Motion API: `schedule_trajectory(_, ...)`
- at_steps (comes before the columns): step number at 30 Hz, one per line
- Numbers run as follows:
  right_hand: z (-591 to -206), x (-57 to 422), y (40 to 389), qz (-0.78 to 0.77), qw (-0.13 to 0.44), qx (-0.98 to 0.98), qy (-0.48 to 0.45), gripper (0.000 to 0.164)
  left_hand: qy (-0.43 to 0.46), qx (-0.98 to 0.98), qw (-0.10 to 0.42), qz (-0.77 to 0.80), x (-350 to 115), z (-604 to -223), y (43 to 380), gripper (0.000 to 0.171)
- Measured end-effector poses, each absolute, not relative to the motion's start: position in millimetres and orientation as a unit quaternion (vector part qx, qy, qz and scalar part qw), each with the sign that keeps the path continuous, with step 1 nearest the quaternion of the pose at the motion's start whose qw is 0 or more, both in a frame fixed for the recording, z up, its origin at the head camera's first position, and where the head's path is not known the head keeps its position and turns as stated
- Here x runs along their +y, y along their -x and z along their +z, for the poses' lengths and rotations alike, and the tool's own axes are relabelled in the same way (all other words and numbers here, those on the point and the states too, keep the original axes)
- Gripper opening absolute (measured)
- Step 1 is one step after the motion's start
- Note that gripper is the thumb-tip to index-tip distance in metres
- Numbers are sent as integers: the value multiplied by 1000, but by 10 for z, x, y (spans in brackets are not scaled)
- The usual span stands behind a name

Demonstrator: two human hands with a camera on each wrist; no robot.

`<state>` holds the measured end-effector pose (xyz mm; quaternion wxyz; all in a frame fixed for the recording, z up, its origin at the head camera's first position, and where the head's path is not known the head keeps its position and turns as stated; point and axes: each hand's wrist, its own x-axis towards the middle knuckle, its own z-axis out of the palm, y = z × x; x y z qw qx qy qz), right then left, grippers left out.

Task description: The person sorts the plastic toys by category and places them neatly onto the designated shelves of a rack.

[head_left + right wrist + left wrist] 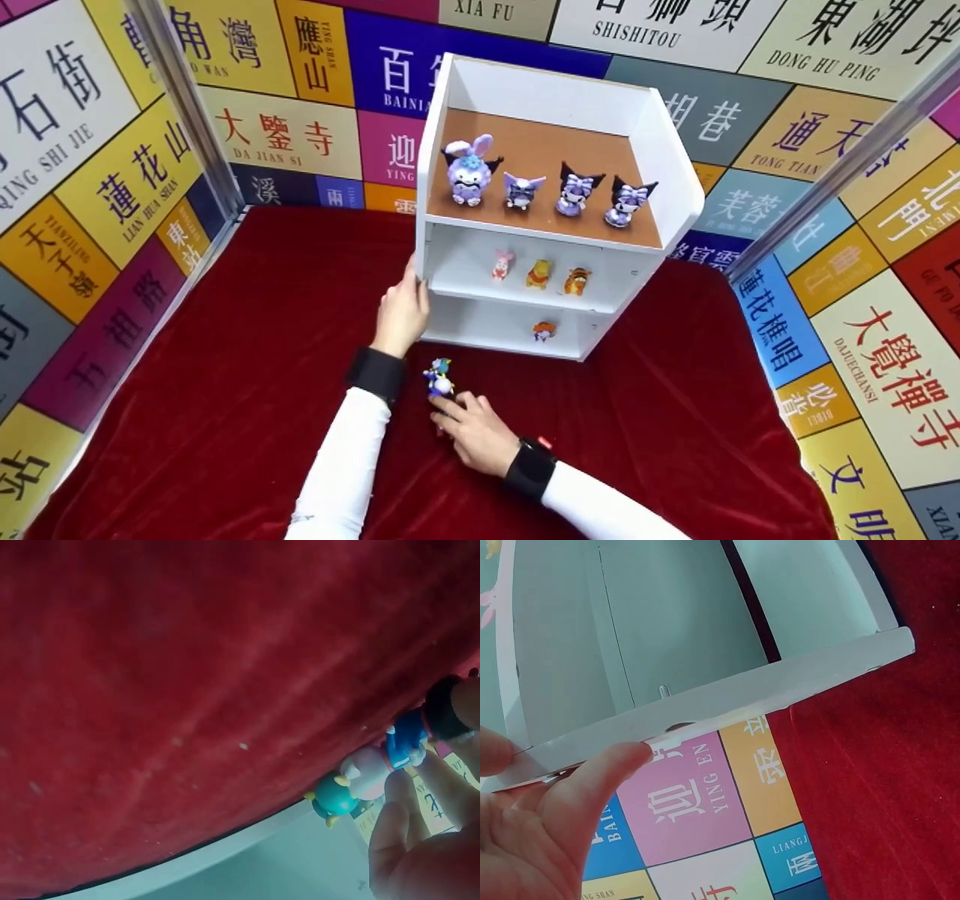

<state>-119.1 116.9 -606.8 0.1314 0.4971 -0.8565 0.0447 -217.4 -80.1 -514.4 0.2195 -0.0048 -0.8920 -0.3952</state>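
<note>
In the head view my left hand (403, 311) holds the left side panel of a white shelf unit (517, 232). The left wrist view has the thumb and a finger on either side of the panel edge (727, 697). My right hand (484, 435) is low over the red cloth, in front of the unit. Its fingers pinch small toy figurines (439, 381) coloured blue, white and teal, with yellow bits. The right wrist view shows a teal rounded part (334, 795), a white one and a blue body between fingers and thumb. Part of the figurines is hidden by the hand.
Several purple and black figurines (517, 191) stand on the brown top shelf. Below are a pink piglet (502, 265), a yellow bear (538, 274) and an orange tiger (577, 281). An orange-topped figurine (544, 331) sits on the bottom shelf. Sign-printed walls surround the red cloth (247, 360).
</note>
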Motion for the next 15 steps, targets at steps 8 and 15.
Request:
schedule_trajectory(8,-6072,1198,1170,74,112,-852,-506,21,3,-892,226,-392,-799,-5147,2186,50)
schedule_trajectory(15,-5991,1239,1215,167,136,-836,-504,30,1,-893,225,-389,-792,-5162,2188,51)
